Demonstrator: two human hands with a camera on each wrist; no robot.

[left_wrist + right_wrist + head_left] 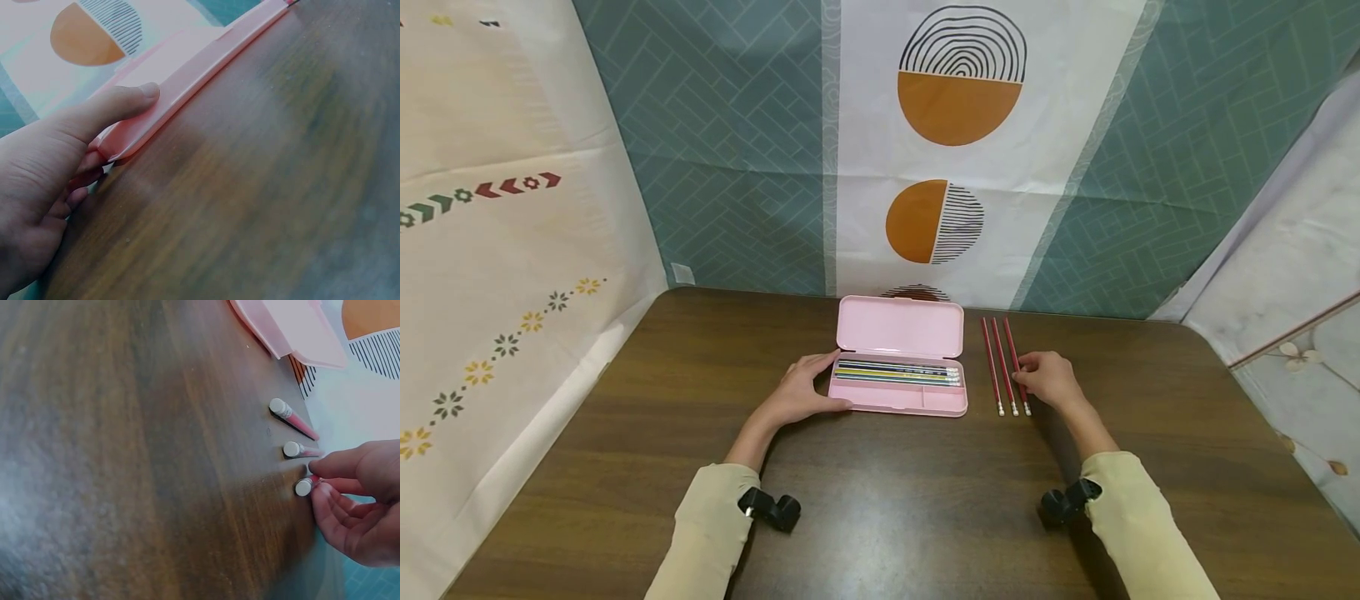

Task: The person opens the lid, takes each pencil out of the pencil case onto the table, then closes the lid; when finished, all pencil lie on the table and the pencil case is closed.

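A pink pencil case point(898, 408) lies with its lid point(900, 325) raised at the middle of the table. Inside it, several dark, yellow and green pencils point(895, 372) lie side by side in the rear compartment. My left hand point(801, 389) grips the case's left end, its thumb point(134, 100) on the front wall and the fingers behind. Right of the case, three red pencils with white erasers lie in a row: a left one point(991, 358), a middle one point(1004, 362) and a right one point(1011, 342). My right hand point(1051, 377) pinches the right red pencil near its eraser end point(304, 487).
The brown wooden table point(880, 500) reaches back to a patterned cloth point(745, 167). Light cloths hang at the left point(512, 250) and right point(1300, 250). The case's front compartment is split by a small divider point(922, 397).
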